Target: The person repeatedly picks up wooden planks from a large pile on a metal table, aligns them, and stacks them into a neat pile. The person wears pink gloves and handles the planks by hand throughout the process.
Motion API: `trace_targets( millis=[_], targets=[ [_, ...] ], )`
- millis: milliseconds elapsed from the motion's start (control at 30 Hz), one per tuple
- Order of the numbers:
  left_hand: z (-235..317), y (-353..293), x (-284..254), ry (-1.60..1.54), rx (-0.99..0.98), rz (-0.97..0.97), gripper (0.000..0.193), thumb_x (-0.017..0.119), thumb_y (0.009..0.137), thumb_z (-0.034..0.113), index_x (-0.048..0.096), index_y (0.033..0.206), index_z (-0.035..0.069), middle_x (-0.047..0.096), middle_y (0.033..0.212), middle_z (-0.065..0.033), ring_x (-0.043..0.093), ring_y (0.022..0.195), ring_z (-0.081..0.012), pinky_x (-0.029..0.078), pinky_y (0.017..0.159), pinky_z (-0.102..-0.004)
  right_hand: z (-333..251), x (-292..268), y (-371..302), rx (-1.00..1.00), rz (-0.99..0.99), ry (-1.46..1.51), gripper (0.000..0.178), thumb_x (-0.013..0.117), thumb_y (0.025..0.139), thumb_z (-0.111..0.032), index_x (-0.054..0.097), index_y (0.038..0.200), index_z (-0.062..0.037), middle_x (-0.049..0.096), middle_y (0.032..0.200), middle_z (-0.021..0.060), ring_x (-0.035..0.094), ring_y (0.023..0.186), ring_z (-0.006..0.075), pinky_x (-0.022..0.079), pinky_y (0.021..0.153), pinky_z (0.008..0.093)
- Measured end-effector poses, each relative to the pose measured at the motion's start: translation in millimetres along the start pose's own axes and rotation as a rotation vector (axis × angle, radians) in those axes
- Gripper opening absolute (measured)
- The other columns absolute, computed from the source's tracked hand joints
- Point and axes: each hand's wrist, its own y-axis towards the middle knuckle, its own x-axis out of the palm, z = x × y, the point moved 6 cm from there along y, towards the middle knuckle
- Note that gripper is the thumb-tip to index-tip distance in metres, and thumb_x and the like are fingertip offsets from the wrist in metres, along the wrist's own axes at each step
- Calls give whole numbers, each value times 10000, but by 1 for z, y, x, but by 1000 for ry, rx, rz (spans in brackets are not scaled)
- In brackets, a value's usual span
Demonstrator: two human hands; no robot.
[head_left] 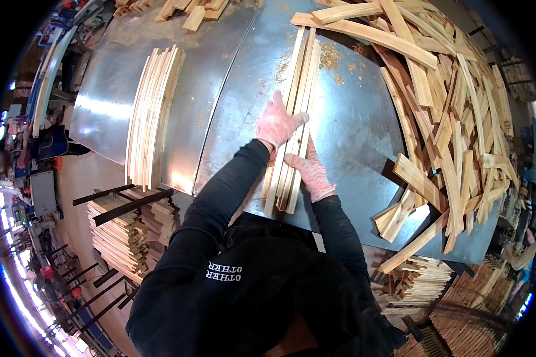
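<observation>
hands: left (277,124), right (309,172) | wooden slats (295,119) | lower ends partly covered

Everything sits on the metal table (351,125): slat bundle (292,125) in the middle, neat stack (152,116) at its left, messy heap (441,107) at its right.

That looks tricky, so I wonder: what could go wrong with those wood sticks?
The slats stick out past the near edge of the metal table, so they might tip or slide off. The loose pile at the right reaches the edge too, and a piece could fall. The left hand and right hand press rough wood; thin gloves may not stop splinters.
</observation>
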Motion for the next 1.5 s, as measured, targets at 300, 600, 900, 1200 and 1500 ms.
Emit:
trace_targets(
  millis=[300, 600, 900, 1200, 1500],
  targets=[
    [-66, -4, 41, 16, 8, -23, 863, 687, 883, 525, 377, 1499, 6, 514, 1413, -272, 508, 1319, -371, 404, 1094, -421, 23, -56, -11, 91, 74, -83, 909, 747, 826, -78, 241, 1579, -17, 571, 1369, 125, 593, 1155, 195, 481, 996, 303],
    [-55, -48, 26, -74, 20, 7, 1015, 618, 879, 633, 228, 1552, -17, 409, 1479, -300, 413, 1369, -442, 365, 1118, -471, -26, -8, 8, 153, 52, -1360, 688, 468, 966, -582, 442, 1418, -63, 696, 1081, 236, 671, 1018, 413, 535, 860, 474],
    [-35, -63, 42, -107, -141, -107, 1154, 777, 760, 450, 106, 1568, -28, 406, 1477, -281, 507, 1287, -387, 433, 1080, -468, 73, -71, -19, -70, 55, -749, 574, 623, 984, -303, 461, 1446, -4, 693, 1114, 178, 670, 1034, 328, 535, 895, 434],
    [-69, -106, 38, -1966, -410, -485, 526, 703, 924, 384, 600, 1285, 15, 699, 1125, -180, 688, 987, -254, 585, 871, -416, 1, 12, 5, -66, -100, 385, 842, 516, 1030, -476, 123, 1581, 25, 534, 1394, 182, 581, 1174, 204, 488, 982, 329],
    [-136, -159, 51, -1137, -239, 4, 585, 545, 1026, 313, 405, 1494, -8, 537, 1403, -123, 473, 1323, -199, 359, 1130, -339, 88, 15, -23, 95, -186, 138, 757, 674, 966, -316, 247, 1557, -112, 465, 1460, 111, 457, 1317, 263, 422, 1111, 415]
  ],
)
